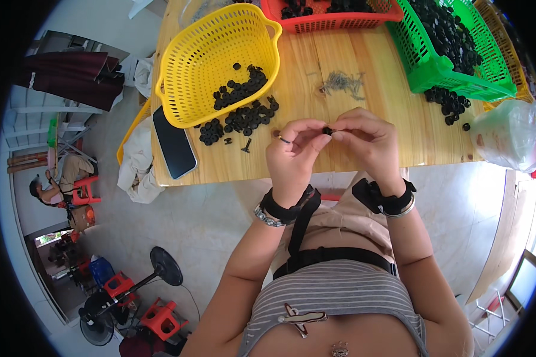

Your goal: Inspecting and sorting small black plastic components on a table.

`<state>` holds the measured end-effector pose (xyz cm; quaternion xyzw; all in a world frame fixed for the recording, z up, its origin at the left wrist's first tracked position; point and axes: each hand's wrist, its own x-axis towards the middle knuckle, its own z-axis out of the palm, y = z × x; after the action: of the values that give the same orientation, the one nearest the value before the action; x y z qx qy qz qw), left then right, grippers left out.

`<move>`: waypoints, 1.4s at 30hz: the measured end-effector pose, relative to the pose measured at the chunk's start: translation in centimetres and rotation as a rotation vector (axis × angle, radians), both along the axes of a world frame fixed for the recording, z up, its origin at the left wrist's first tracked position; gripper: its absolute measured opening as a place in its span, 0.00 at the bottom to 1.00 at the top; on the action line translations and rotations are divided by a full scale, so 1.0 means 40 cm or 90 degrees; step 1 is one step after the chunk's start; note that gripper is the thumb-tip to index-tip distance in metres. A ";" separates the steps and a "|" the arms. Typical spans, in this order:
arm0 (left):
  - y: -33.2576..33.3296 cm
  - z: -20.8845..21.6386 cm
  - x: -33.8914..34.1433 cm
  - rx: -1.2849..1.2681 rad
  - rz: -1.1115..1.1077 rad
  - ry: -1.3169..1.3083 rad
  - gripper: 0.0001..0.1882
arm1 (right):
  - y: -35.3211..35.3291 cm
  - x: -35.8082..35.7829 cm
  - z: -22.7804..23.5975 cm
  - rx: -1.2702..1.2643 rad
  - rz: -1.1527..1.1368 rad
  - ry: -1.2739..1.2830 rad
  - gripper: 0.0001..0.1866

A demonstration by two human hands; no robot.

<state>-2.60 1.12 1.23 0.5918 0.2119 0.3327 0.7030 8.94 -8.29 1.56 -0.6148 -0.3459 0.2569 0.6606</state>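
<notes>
My left hand (295, 152) and my right hand (369, 143) meet above the front edge of the wooden table, fingertips closed in a pinch. Between them is a small black part (327, 131); its exact kind is mostly hidden by the fingers. Beyond my hands lies a loose pile of thin, pale metal pins (344, 82). To the left, small round black pieces (244, 120) are heaped beside the yellow basket (187, 59), with more inside it. One black stemmed piece (246, 146) lies apart, near my left hand.
A red basket (339, 22) and a green basket (420, 50) with black parts stand at the back. Black pieces (449, 104) lie below the green one, near a clear plastic bag (509, 135). A phone (174, 143) rests at the left edge. Another person sits far left.
</notes>
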 end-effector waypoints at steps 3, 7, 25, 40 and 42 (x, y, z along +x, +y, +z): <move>-0.003 -0.004 0.004 -0.028 -0.012 -0.024 0.10 | -0.005 0.008 0.005 0.007 0.015 0.015 0.12; -0.006 0.003 0.000 -0.047 -0.010 -0.011 0.10 | -0.030 0.009 0.023 0.004 -0.014 0.136 0.14; 0.003 -0.020 0.001 -0.002 -0.046 -0.043 0.09 | -0.256 0.192 -0.006 -0.427 -0.633 -0.389 0.15; 0.003 -0.015 0.002 0.016 -0.044 -0.029 0.09 | -0.207 0.097 0.031 -0.365 -0.370 -0.232 0.11; 0.004 -0.015 0.000 0.013 -0.041 -0.030 0.09 | -0.173 0.072 0.032 -0.309 -0.322 -0.261 0.11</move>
<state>-2.59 1.27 0.62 0.5973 0.1725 0.3262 0.7121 11.82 -15.19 2.86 -0.8572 -0.2377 0.0326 0.4557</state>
